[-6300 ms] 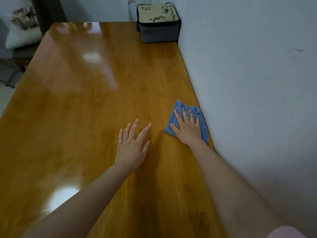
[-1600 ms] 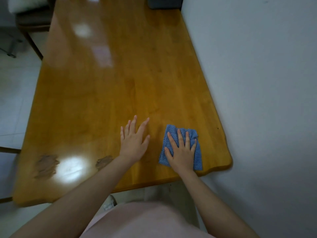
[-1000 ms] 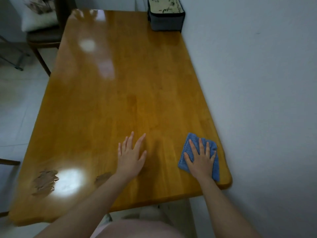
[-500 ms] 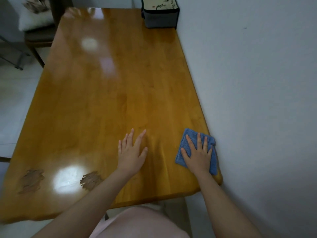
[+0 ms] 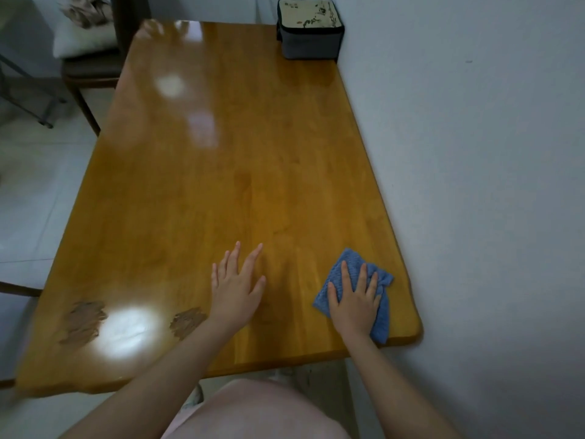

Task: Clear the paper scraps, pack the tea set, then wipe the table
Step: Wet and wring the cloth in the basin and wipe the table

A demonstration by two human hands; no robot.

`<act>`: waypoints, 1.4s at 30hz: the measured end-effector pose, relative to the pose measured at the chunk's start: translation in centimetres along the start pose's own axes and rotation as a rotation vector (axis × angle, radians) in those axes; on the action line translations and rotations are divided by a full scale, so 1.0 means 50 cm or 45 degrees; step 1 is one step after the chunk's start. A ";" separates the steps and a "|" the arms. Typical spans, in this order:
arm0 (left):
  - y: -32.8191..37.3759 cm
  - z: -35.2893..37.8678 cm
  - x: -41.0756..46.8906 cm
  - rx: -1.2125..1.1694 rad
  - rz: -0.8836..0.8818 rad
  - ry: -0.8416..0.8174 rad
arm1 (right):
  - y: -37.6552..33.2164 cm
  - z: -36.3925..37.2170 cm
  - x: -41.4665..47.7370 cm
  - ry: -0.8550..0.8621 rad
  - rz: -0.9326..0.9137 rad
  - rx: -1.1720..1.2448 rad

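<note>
A blue cloth [image 5: 382, 318] lies flat on the glossy wooden table [image 5: 240, 172] near its front right corner. My right hand [image 5: 354, 304] presses down on the cloth with straight, spread fingers. My left hand [image 5: 235, 288] rests flat on the bare wood about a hand's width to the left of the cloth, fingers spread. A grey zipped tea set case [image 5: 310, 28] with a cream printed lid stands at the table's far right corner, against the wall.
A white wall [image 5: 474, 185] runs along the table's right edge. Two worn patches [image 5: 85, 321] mark the front left of the tabletop. A chair with a cushion [image 5: 85, 42] stands at the far left. Tiled floor lies to the left.
Over the last seconds my right hand slid the cloth back along the wall side to the front right corner. My left hand stayed flat on the table.
</note>
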State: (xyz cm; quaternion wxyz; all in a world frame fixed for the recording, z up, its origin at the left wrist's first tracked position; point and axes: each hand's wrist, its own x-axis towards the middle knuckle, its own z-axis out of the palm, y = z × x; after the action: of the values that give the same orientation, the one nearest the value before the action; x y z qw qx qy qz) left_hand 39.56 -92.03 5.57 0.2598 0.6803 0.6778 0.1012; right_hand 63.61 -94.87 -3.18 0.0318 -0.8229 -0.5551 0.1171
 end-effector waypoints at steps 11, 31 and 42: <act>-0.088 -0.042 -0.009 -0.038 0.021 -0.013 | -0.117 0.046 -0.072 -0.004 -0.144 -0.137; -0.344 -0.154 -0.051 0.022 0.020 0.001 | -0.402 0.121 -0.224 0.029 -0.396 -0.088; -0.345 -0.135 -0.068 0.057 0.019 -0.020 | -0.430 0.128 -0.230 -0.007 -0.538 -0.102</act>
State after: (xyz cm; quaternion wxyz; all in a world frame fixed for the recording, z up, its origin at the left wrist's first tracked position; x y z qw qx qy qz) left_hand 21.04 -94.84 3.53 0.2492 0.6918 0.6727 0.0826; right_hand 38.57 -97.74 -3.63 0.0212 -0.6885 -0.7195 0.0879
